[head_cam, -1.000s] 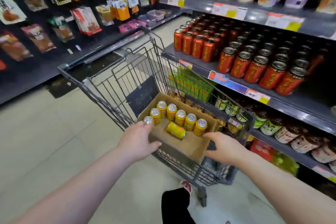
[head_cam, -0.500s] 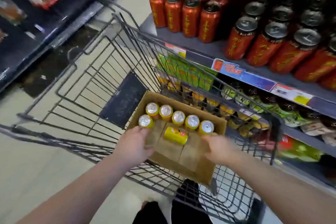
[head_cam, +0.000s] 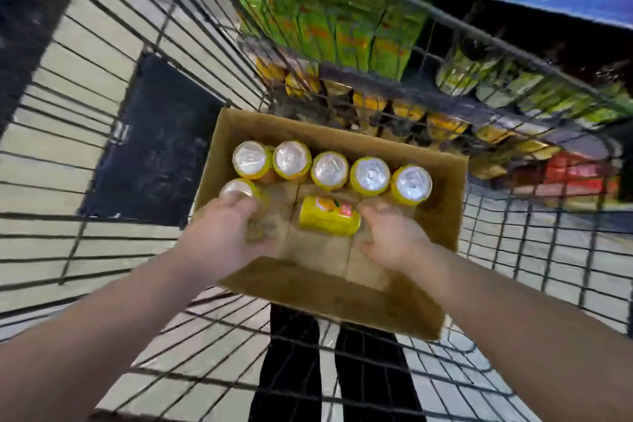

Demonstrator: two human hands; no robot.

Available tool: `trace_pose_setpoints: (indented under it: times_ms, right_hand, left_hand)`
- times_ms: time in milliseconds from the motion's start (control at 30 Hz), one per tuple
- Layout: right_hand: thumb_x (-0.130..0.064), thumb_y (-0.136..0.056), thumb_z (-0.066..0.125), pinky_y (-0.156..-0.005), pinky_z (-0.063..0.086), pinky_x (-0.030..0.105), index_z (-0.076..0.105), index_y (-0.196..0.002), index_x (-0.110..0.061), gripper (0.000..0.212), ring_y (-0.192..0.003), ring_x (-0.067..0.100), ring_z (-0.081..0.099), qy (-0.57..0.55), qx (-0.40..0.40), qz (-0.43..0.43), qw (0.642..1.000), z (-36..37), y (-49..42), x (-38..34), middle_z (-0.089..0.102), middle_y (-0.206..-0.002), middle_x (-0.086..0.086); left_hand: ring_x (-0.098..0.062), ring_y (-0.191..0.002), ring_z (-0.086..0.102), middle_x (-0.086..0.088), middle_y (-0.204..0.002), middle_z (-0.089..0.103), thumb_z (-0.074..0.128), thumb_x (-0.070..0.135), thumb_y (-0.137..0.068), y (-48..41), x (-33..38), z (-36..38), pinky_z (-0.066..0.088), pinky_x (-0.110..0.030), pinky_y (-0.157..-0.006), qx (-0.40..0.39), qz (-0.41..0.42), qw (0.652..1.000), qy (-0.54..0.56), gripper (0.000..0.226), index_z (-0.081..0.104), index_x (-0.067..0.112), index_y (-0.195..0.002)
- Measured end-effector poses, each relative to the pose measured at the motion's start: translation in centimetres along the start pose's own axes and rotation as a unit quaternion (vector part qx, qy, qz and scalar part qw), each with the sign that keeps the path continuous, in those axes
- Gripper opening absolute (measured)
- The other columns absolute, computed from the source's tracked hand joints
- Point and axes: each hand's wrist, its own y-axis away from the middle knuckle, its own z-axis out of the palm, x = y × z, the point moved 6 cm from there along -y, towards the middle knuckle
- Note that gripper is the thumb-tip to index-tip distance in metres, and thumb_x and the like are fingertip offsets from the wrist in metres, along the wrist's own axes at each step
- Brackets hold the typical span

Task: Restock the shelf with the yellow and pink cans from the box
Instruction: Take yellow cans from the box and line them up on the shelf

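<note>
A brown cardboard box (head_cam: 442,216) sits in a wire shopping cart (head_cam: 102,154). A row of several yellow cans (head_cam: 330,169) stands upright along its far side, silver tops up. One more upright yellow can (head_cam: 236,187) stands at the front left. My left hand (head_cam: 222,236) reaches over it, fingertips touching the near edge of its top. A yellow and pink can (head_cam: 329,216) lies on its side in the middle. My right hand (head_cam: 394,236) is inside the box just right of that can, fingers loosely spread by its end, not wrapped round it.
Through the cart's far wire wall a low shelf (head_cam: 376,86) holds green packs (head_cam: 335,20) and yellow cans (head_cam: 404,110). A dark panel (head_cam: 154,147) lies on the cart floor left of the box. My legs in black trousers (head_cam: 294,370) show under the cart.
The view has dropped close over the cart. Both hands moved from the box's near edge into it, the left onto the front-left can and the right beside the lying can.
</note>
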Motion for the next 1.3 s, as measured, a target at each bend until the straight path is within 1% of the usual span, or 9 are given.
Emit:
trace_pose_setpoints:
  times_ms: [167, 333, 433, 533, 667, 800, 1000, 1100, 1300]
  right_hand:
    - [-0.036, -0.077, 0.066, -0.099, 0.040, 0.040, 0.021, -0.143, -0.023, 0.082, -0.131, 0.029, 0.036, -0.020, 0.017, 0.000, 1.000, 3.3, -4.2, -0.5, 0.027, -0.148, 0.006]
    - [-0.038, -0.076, 0.068, -0.097, 0.042, 0.044, 0.003, -0.147, -0.022, 0.098, -0.127, 0.033, 0.039, -0.017, 0.050, 0.028, 0.998, 5.0, -6.2, -0.6, 0.022, -0.148, 0.008]
    - [-0.039, -0.075, 0.069, -0.091, 0.043, 0.045, 0.016, -0.142, -0.015, 0.089, -0.119, 0.036, 0.041, 0.012, 0.069, 0.031, 0.997, 5.5, -6.1, -0.8, 0.026, -0.139, 0.010]
    - [-0.032, -0.071, 0.072, -0.088, 0.044, 0.041, 0.030, -0.133, -0.018, 0.077, -0.112, 0.037, 0.048, -0.072, 0.059, 0.050, 0.994, 5.9, -5.2, -0.7, 0.031, -0.132, 0.008]
    - [-0.034, -0.067, 0.073, -0.091, 0.046, 0.037, 0.029, -0.137, -0.026, 0.083, -0.113, 0.033, 0.052, -0.151, 0.063, 0.049, 0.985, 5.4, -2.5, -0.7, 0.036, -0.137, 0.005]
    - [-0.038, -0.061, 0.076, -0.079, 0.042, 0.026, 0.033, -0.128, -0.031, 0.081, -0.102, 0.028, 0.058, -0.192, 0.097, 0.052, 0.975, 4.8, 0.6, -0.9, 0.047, -0.123, 0.002]
    - [-0.040, -0.060, 0.077, -0.082, 0.045, 0.028, 0.028, -0.127, -0.031, 0.084, -0.103, 0.025, 0.058, -0.232, 0.106, 0.059, 0.965, 5.3, 2.0, -0.6, 0.046, -0.124, -0.002]
    - [-0.038, -0.060, 0.078, -0.083, 0.045, 0.029, 0.030, -0.127, -0.029, 0.083, -0.103, 0.025, 0.058, -0.236, 0.118, 0.057, 0.963, 5.0, 2.4, -0.6, 0.046, -0.124, -0.002]
    - [-0.036, -0.060, 0.077, -0.083, 0.045, 0.027, 0.034, -0.124, -0.032, 0.078, -0.099, 0.020, 0.056, -0.253, 0.146, 0.032, 0.956, 2.0, 5.3, -1.4, 0.041, -0.112, -0.009]
  left_hand:
    - [-0.027, -0.113, 0.051, -0.005, -0.124, 0.054, 0.074, 0.049, -0.066, -1.0, -3.4, 1.8, 0.044, -0.038, -0.093, -0.019, 0.013, 0.999, -0.038, 0.067, 0.054, 0.023, -0.124]
    - [-0.022, -0.117, 0.049, 0.003, -0.134, 0.042, 0.072, 0.049, -0.070, -1.6, -5.2, 3.3, 0.040, -0.032, -0.094, -0.041, 0.013, 0.999, -0.025, 0.072, 0.044, 0.028, -0.132]
    - [-0.027, -0.112, 0.053, 0.002, -0.134, 0.035, 0.074, 0.045, -0.069, -1.8, -5.7, 3.7, 0.045, -0.039, -0.093, -0.039, -0.009, 0.999, -0.007, 0.073, 0.041, 0.027, -0.132]
    - [-0.031, -0.107, 0.056, 0.000, -0.132, 0.032, 0.078, 0.040, -0.067, -1.8, -6.1, 4.0, 0.047, -0.043, -0.092, -0.038, -0.037, 0.998, 0.012, 0.078, 0.037, 0.030, -0.132]
    - [-0.032, -0.112, 0.053, -0.003, -0.132, 0.036, 0.080, 0.039, -0.064, -1.6, -6.3, 5.2, 0.045, -0.042, -0.090, -0.065, -0.050, 0.997, 0.001, 0.087, 0.026, 0.031, -0.132]
    - [-0.027, -0.121, 0.046, -0.003, -0.131, 0.042, 0.082, 0.039, -0.060, -1.6, -6.4, 6.5, 0.042, -0.041, -0.094, -0.071, -0.050, 0.996, 0.012, 0.099, 0.018, 0.028, -0.134]
    - [-0.026, -0.114, 0.048, -0.007, -0.124, 0.041, 0.072, 0.047, -0.071, -2.1, -6.5, 7.4, 0.038, -0.039, -0.095, -0.029, -0.006, 0.991, -0.127, 0.109, -0.006, 0.029, -0.145]
    - [-0.028, -0.107, 0.052, -0.006, -0.122, 0.043, 0.070, 0.042, -0.074, -2.2, -6.5, 7.0, 0.040, -0.039, -0.090, -0.021, -0.002, 0.992, -0.121, 0.102, -0.002, 0.033, -0.145]
    - [-0.032, -0.097, 0.057, -0.001, -0.120, 0.041, 0.076, 0.035, -0.060, 0.0, -5.0, 3.3, 0.048, -0.040, -0.081, -0.015, -0.010, 1.000, 0.023, 0.086, 0.024, 0.033, -0.129]
